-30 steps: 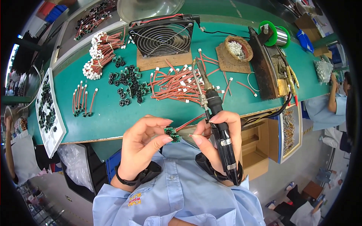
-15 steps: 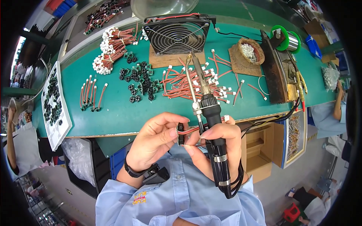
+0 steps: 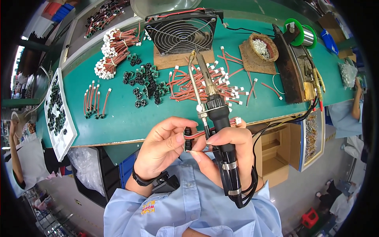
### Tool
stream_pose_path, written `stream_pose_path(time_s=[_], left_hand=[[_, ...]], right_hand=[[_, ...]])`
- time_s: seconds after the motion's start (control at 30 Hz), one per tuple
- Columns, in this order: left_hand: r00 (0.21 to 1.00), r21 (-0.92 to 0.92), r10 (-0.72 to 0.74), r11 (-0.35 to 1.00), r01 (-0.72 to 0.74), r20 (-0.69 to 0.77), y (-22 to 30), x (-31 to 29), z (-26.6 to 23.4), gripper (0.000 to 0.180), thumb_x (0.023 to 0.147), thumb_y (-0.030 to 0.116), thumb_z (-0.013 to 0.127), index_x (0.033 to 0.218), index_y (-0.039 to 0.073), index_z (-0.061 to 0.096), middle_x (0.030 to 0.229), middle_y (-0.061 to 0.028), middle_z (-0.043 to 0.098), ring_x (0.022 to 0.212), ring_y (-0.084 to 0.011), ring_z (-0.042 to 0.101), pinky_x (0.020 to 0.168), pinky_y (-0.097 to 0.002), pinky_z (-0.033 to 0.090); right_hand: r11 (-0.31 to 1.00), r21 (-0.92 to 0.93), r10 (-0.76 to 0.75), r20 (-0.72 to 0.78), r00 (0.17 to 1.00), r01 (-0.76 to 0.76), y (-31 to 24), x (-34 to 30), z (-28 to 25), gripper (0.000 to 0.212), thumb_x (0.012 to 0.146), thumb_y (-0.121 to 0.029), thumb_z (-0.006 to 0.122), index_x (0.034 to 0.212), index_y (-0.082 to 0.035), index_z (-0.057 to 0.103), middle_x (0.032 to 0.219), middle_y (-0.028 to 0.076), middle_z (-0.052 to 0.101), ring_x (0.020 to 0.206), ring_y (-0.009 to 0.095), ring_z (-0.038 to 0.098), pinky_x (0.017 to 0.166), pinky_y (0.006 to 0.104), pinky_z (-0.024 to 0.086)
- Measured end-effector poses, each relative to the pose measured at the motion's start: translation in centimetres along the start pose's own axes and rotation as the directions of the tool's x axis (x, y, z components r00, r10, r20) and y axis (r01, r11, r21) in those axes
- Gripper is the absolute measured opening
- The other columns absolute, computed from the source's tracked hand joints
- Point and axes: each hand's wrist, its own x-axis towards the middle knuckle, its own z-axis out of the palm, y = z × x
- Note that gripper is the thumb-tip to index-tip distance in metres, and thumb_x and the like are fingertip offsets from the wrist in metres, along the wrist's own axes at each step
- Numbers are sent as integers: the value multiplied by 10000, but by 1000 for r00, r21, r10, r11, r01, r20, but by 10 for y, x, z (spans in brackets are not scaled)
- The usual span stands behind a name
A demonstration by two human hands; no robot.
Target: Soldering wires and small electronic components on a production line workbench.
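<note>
Bench (image 3: 114, 114) topped in green bears a black fan (image 3: 183, 35) before you, while your right hand (image 3: 243, 152) grips a soldering iron (image 3: 218, 112) and your left hand (image 3: 156, 148) pinches a small black circuit part (image 3: 188, 144) near the bench's front edge, red wires (image 3: 195, 135) running toward your right fingers.

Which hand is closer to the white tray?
Left. The left hand , pinching a small black part , is to the right of the white tray , not touching it. The right hand , holding the soldering iron , is farther right.
</note>
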Motion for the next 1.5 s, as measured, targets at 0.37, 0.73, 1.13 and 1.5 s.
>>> stream_pose_path(time_s=[0.37,0.73,1.13,1.5], left_hand=[[1000,43,6,999,-6,0,-1,3,4,289,883,150,537,1115,-19,503,1035,-110,573,972,-183,536,866,-316,403],[1000,56,30,998,-30,5,-2,2,4,278,878,134,540,1109,-15,499,1057,-117,571,989,-191,540,871,-332,419],[996,63,87,994,-87,2,-4,2,5,238,877,118,542,1090,18,510,992,-95,566,934,-174,540,822,-320,423],[993,140,118,984,-113,-27,-5,1,5,222,868,106,554,1065,9,516,987,-89,559,934,-167,534,821,-308,421]], right_hand=[[999,-2,-43,-53,998,43,0,4,-2,386,603,-4,733,911,-113,529,816,-49,611,623,134,551,746,344,316],[1000,12,-26,-42,999,27,0,4,-3,384,619,-6,728,927,-116,527,813,-42,610,633,129,555,744,334,312],[999,-30,-24,123,992,28,2,5,-11,433,672,26,701,994,-75,430,770,18,603,690,111,521,735,265,349],[998,66,13,45,999,-16,4,5,-10,384,649,-5,699,979,-120,540,773,-36,607,641,117,560,754,328,299]])
